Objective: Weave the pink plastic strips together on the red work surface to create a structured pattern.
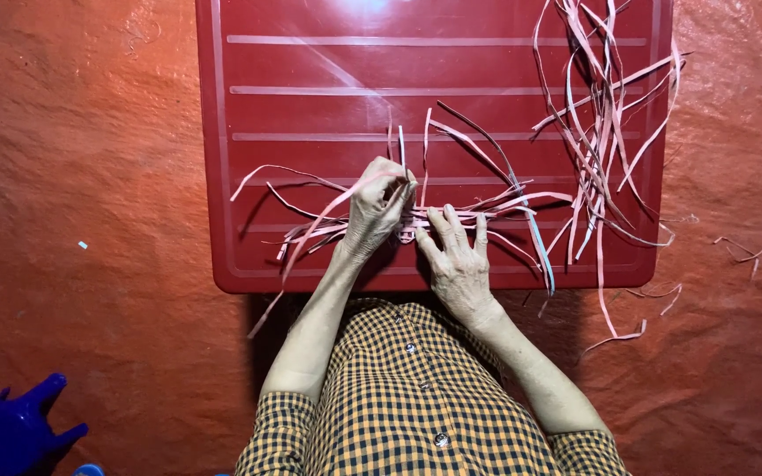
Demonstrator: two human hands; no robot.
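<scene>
A low red plastic counter (pixel 310 88) with raised ribs was seen from above in the upper middle of the frame, set on a red-orange tarpaulin floor (pixel 90 176). At its lower middle, a woven cluster of thin pink strips (pixel 416 220) was pinched at one strand by the left hand (pixel 377 211), while it was pressed flat under the spread, unclenched fingers of the right hand (pixel 456 256). A loose bundle of pink strips (pixel 597 132) was spread at the counter's upper right, and a blue plastic object (pixel 11 432) was seen at the lower left of the frame.
</scene>
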